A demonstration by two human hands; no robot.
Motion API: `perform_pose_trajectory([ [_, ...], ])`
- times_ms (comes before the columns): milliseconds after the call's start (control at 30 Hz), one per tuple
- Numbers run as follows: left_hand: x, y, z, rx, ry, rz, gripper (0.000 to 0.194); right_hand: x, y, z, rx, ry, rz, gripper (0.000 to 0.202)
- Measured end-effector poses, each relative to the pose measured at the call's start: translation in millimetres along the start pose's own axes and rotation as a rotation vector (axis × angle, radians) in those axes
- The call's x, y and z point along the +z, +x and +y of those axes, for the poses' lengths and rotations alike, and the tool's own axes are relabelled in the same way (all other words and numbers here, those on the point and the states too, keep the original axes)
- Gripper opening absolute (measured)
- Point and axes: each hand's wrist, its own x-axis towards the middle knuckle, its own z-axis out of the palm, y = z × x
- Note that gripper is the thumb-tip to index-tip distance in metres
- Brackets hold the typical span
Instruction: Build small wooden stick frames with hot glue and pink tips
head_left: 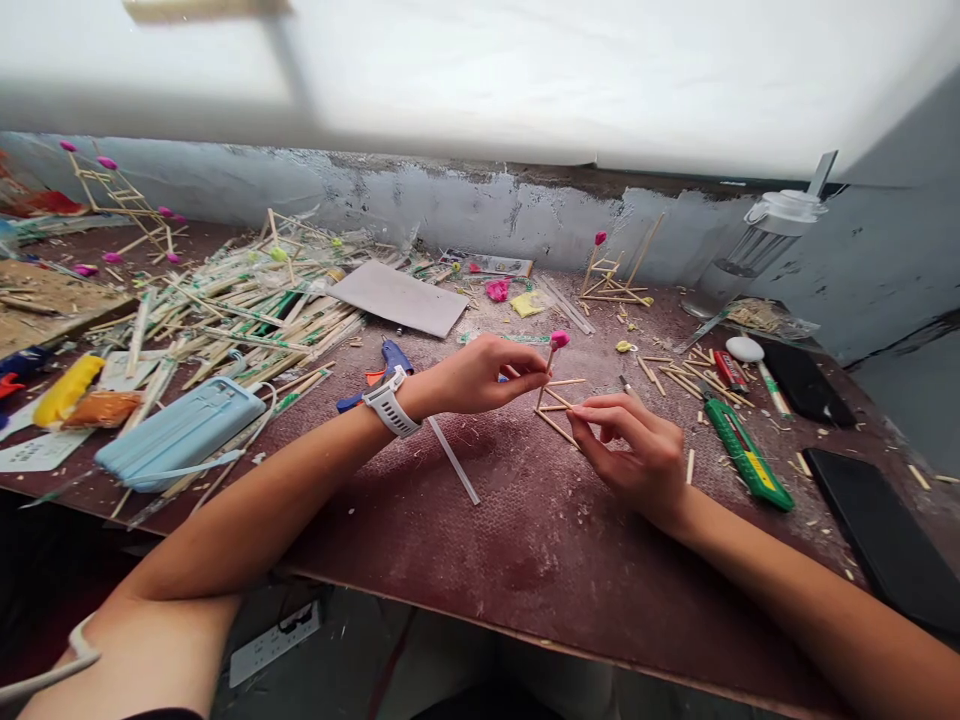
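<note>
My left hand (487, 375), with a white watch at its wrist, pinches an upright thin wooden stick just under the pink clay lump (559, 340) at its top. This stick belongs to a small stick frame (556, 428) standing low on the table. To the right, my right hand (634, 440) has thumb and forefinger closed on the end of a thin wooden stick (559, 398) that slants toward the upright. Whether this stick touches the upright, I cannot tell. Behind my left wrist lies a blue glue gun (394, 358), partly hidden, and a clear glue stick (454, 462) is in front of it.
On the brown table (480, 580), a green cutter knife (746, 455), loose sticks (679, 378) and a black phone (877, 530) lie right. A similar stick frame (615, 280) and a clear bottle (750, 250) stand behind. Left are a stick pile (225, 300) and a light-blue device (180, 430).
</note>
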Motion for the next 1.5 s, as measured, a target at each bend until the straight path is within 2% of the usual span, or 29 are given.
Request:
perform_pose_trajectory([
  [1500, 1.8, 0.7, -2.1, 0.029, 0.014, 0.011, 0.017, 2.6, -1.3, -1.8, 0.042, 0.028, 0.003, 0.012],
])
